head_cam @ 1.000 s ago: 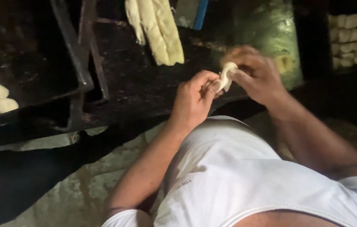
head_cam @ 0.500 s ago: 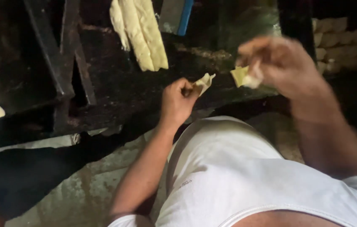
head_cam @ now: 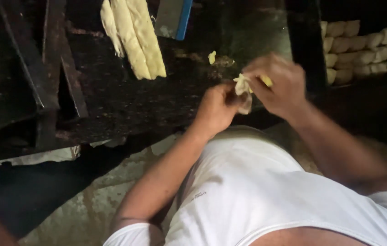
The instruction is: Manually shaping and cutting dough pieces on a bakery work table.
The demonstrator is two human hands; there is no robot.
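Both hands meet just above the near edge of the dark bench (head_cam: pixel 125 109): the left hand (head_cam: pixel 216 109) and the right hand (head_cam: pixel 277 82) each pinch one small piece of dough (head_cam: pixel 243 91) between them. Folding it well likely calls for even, light fingertip pressure. Beyond the left hand lie long dough strips (head_cam: pixel 134 38); past the right, rows of shaped pieces (head_cam: pixel 362 50).

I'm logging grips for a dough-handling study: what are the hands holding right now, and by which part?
Both hands pinch one small piece of pale dough: the left hand at its lower left edge, the right hand at its upper right. The blur hides the exact finger placement.
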